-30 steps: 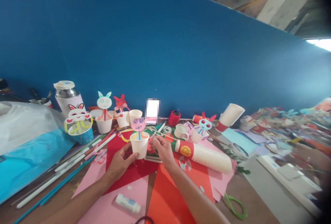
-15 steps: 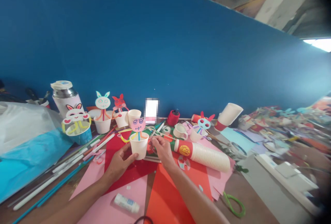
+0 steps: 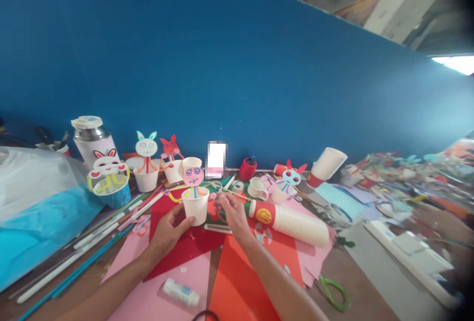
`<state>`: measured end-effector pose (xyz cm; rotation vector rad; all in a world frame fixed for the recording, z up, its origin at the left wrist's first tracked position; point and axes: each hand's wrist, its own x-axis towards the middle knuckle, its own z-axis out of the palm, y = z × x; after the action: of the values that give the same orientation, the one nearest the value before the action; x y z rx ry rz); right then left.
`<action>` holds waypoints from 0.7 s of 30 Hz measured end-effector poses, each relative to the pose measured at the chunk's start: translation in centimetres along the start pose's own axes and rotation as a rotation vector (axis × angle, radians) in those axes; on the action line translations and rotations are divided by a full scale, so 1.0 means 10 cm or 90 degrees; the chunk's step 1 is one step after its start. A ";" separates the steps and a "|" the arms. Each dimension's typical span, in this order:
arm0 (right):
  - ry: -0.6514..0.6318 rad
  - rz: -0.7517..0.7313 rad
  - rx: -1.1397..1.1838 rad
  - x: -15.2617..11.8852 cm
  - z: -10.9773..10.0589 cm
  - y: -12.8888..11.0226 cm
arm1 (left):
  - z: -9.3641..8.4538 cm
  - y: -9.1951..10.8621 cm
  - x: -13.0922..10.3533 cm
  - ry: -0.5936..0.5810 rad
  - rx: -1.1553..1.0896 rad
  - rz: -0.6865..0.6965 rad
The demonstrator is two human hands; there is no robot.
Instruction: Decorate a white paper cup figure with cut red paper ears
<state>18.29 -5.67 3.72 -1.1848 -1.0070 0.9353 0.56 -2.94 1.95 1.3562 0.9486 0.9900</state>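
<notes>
A white paper cup [image 3: 195, 208] is gripped low on its side by my left hand [image 3: 168, 234], thumb in front. Out of the cup rises a puppet with a round pink paper face [image 3: 193, 177] and drawn eyes and mouth. A yellow bent arm [image 3: 173, 197] of it hangs over the left rim. Just right of the cup, my right hand [image 3: 233, 212] has its fingers pinched together. Beside those fingertips is a small pink disc [image 3: 213, 196]; whether they hold its stem, I cannot make out.
Finished-looking cup puppets, such as one with a white rabbit head [image 3: 147, 145], line the blue wall. A stack of paper cups [image 3: 301, 224] lies to the right. A glue stick [image 3: 180, 292] rests on pink paper. Another person's hand [image 3: 440, 222] is at far right.
The cup and its puppet have shifted slightly left and up with my left hand. The pink disc now shows in the gap between the cup and my right fingertips.
</notes>
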 end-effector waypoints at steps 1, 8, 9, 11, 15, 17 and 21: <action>-0.001 -0.006 -0.006 0.00 0.00 0.00 | -0.01 0.00 0.01 0.005 -0.005 -0.001; -0.017 -0.053 -0.154 0.09 -0.14 -0.23 | -0.05 0.04 0.07 0.057 -0.021 -0.013; -0.002 -0.094 -0.200 0.12 -0.24 -0.32 | -0.05 0.05 0.07 0.063 -0.024 -0.016; 0.040 -0.157 -0.328 0.16 -0.50 -0.54 | -0.05 0.06 0.06 0.072 -0.017 -0.020; 0.249 -0.134 -0.698 0.17 -1.20 -0.91 | -0.05 0.03 0.05 0.080 0.023 -0.017; 0.283 -0.040 -0.849 0.17 -1.47 -0.97 | -0.06 0.00 0.06 0.077 0.034 -0.010; 0.259 0.132 -0.979 0.22 -1.70 -0.82 | -0.08 -0.05 0.09 0.076 0.032 0.003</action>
<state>35.61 -9.49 10.62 -2.6266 -1.2419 -0.1624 0.12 -1.78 1.51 1.3532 1.0662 1.0671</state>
